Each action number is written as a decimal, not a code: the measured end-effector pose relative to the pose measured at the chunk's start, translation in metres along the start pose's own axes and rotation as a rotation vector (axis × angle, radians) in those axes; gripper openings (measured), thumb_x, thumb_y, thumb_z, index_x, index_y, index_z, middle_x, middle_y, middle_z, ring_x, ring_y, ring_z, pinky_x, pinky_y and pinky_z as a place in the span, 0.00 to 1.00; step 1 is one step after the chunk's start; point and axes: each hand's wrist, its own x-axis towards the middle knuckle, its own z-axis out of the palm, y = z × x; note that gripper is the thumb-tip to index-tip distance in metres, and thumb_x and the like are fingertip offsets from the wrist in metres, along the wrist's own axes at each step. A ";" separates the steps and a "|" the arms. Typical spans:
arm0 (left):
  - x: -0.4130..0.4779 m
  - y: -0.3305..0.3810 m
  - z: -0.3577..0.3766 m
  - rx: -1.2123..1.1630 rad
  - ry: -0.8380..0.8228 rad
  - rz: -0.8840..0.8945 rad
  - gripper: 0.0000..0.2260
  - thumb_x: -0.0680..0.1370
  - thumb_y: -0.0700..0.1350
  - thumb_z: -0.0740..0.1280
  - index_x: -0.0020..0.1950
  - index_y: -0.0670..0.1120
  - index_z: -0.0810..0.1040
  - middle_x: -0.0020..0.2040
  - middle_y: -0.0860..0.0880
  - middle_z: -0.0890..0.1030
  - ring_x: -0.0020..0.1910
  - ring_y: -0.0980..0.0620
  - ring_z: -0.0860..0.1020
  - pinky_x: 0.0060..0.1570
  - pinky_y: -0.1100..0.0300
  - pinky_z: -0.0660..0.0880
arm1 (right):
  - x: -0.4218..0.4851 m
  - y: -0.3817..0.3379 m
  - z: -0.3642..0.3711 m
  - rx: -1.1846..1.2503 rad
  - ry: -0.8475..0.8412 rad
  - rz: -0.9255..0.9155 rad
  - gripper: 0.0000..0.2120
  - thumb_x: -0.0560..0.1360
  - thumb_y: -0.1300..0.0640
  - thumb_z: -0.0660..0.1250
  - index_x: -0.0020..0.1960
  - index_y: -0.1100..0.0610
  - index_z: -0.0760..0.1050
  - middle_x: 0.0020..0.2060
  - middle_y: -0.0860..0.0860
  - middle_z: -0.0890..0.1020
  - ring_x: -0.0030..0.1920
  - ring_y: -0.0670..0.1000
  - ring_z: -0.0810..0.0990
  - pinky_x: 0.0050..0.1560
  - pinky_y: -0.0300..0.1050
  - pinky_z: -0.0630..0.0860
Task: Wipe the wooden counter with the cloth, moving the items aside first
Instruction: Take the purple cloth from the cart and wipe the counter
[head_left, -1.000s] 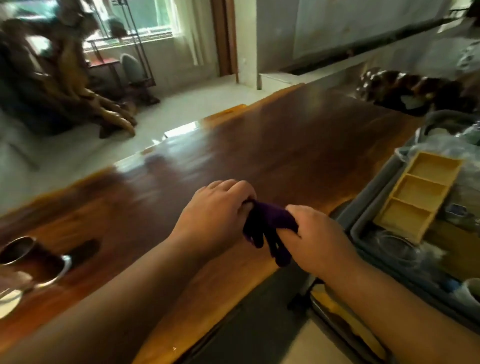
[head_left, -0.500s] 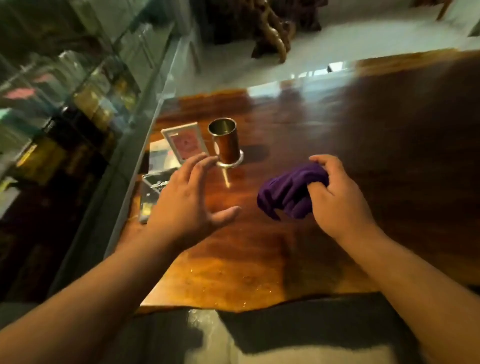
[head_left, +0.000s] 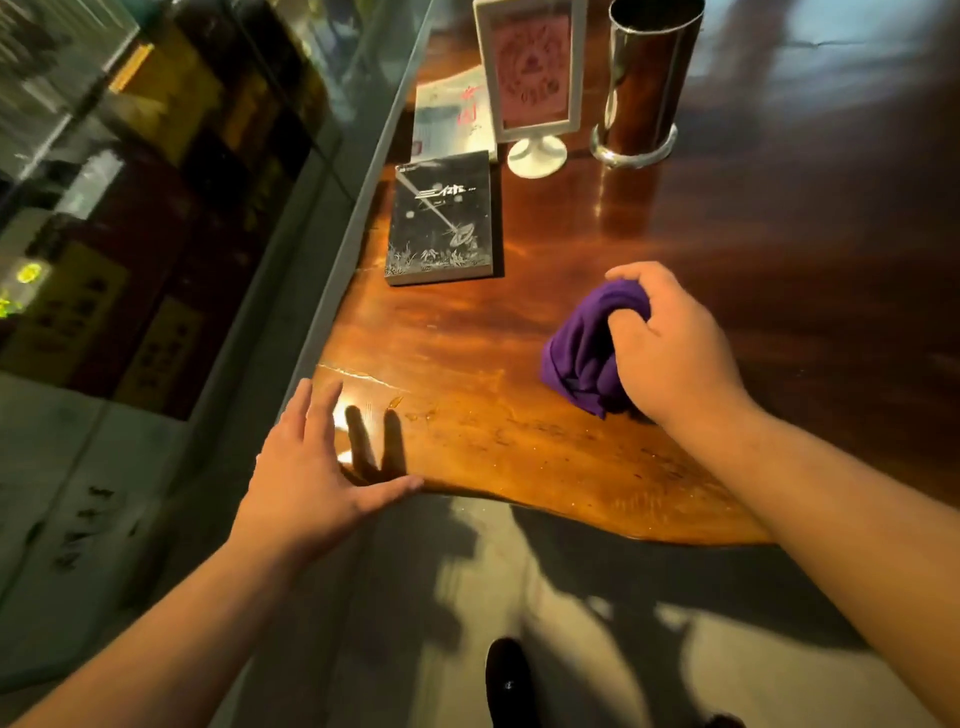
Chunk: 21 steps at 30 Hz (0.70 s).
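The right hand (head_left: 670, 348) is closed around a bunched purple cloth (head_left: 582, 348) and holds it down on the wooden worktop (head_left: 519, 431). The cloth sits in the near part of the worktop, a little in from the front edge, and most of it shows to the left of the fingers. The left hand (head_left: 306, 478) is open, with the fingers spread and nothing in it. It lies at the near left corner of the worktop, the thumb along the front edge; I cannot tell if the palm touches the wood. The shadows of its fingers fall on the glossy surface just beside it.

The other items stand farther back, along the left side of the worktop. A dark book (head_left: 441, 218) lies flat with the cover up, well apart from the cloth. Behind it lies a light booklet (head_left: 447, 114), partly covered by a white framed card stand (head_left: 530, 78) that stands upright on a round foot. Just to the right of the stand is a tall shiny metal cup (head_left: 644, 83), also upright. At the left of the worktop runs a glass cabinet (head_left: 182, 208) with dark boxes inside. Below the front edge one sees the floor (head_left: 441, 623) and the tip of a dark shoe (head_left: 509, 680).
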 end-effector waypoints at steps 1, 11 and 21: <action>0.002 -0.009 0.007 -0.001 -0.024 -0.022 0.66 0.52 0.86 0.66 0.82 0.61 0.46 0.85 0.54 0.48 0.82 0.46 0.52 0.76 0.37 0.61 | 0.001 0.004 0.012 -0.012 -0.007 0.007 0.15 0.76 0.51 0.58 0.61 0.40 0.72 0.55 0.47 0.80 0.50 0.50 0.78 0.47 0.47 0.73; 0.015 0.003 0.016 -0.027 -0.115 -0.033 0.74 0.47 0.86 0.68 0.83 0.59 0.37 0.84 0.53 0.36 0.82 0.42 0.40 0.78 0.34 0.52 | 0.012 0.002 0.021 -0.331 -0.091 -0.183 0.16 0.79 0.48 0.65 0.66 0.49 0.74 0.57 0.52 0.80 0.52 0.57 0.75 0.56 0.55 0.73; 0.038 -0.003 0.015 -0.017 -0.157 -0.069 0.77 0.42 0.84 0.72 0.81 0.62 0.35 0.82 0.58 0.31 0.81 0.36 0.46 0.72 0.30 0.60 | 0.041 0.006 0.044 -0.368 0.008 -0.136 0.15 0.75 0.51 0.67 0.61 0.47 0.76 0.54 0.53 0.78 0.46 0.55 0.69 0.48 0.50 0.69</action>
